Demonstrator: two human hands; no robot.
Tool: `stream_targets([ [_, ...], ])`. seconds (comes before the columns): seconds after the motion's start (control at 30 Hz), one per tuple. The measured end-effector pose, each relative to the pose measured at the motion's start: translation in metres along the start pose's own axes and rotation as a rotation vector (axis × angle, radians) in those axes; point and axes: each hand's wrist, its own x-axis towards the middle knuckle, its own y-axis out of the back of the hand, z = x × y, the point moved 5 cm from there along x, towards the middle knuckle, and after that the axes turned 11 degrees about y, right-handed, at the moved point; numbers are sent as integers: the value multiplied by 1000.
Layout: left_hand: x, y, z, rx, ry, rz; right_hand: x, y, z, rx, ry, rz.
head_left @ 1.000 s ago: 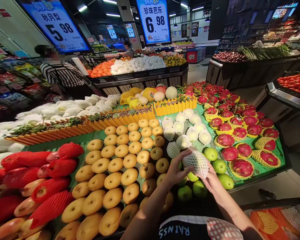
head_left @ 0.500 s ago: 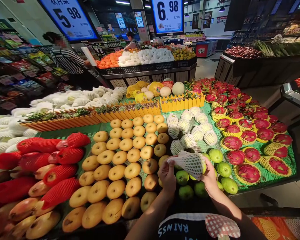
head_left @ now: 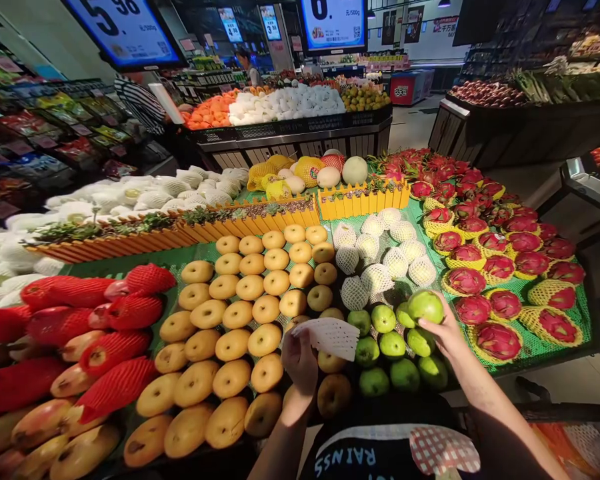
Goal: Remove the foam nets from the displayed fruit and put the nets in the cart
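Note:
Pinched in my left hand [head_left: 300, 363] is an empty white foam net sleeve [head_left: 333, 337], hanging out to the right above the brown pears [head_left: 265, 340]. My right hand [head_left: 447, 330] grips a bare green fruit [head_left: 426, 307], perhaps a guava or green apple, just above more of its kind. Those loose green fruits [head_left: 393, 345] lie in rows between my hands. Behind them sit several pale fruits in white foam nets [head_left: 380, 277].
Red-netted fruits [head_left: 117, 347] lie at the left and dragon fruits [head_left: 495, 340] in yellow nets at the right. A low orange picket planter [head_left: 365, 200] crosses behind. Beyond are white-wrapped fruits [head_left: 145, 193], melons [head_left: 355, 171], another produce stand [head_left: 290, 127] and a person in stripes [head_left: 143, 103].
The foam net has come off the green fruit. My left hand has moved left with the net, and my right hand has moved right and up with the fruit.

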Motion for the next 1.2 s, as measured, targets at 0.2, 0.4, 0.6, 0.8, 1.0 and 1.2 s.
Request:
stream_targets([
  [0.2,-5,8,0,0,5,-55,53,17,27,-598,15,162],
  [0.4,-7,15,8,-2,-25,-79,61,-19,56,-850,-47,-95],
  [0.6,-7,24,-1,58,-28,-44,65,-35,76,-914,-61,-229],
  [0.8,-7,24,-9,94,21,-21,76,-38,73,-895,-70,-273],
  [1.0,-30,-12,-19,91,150,-336,16,-55,10,-510,157,-273],
  [1.2,-75,-88,-22,330,-100,-835,-97,-49,0,109,-202,-500],
])
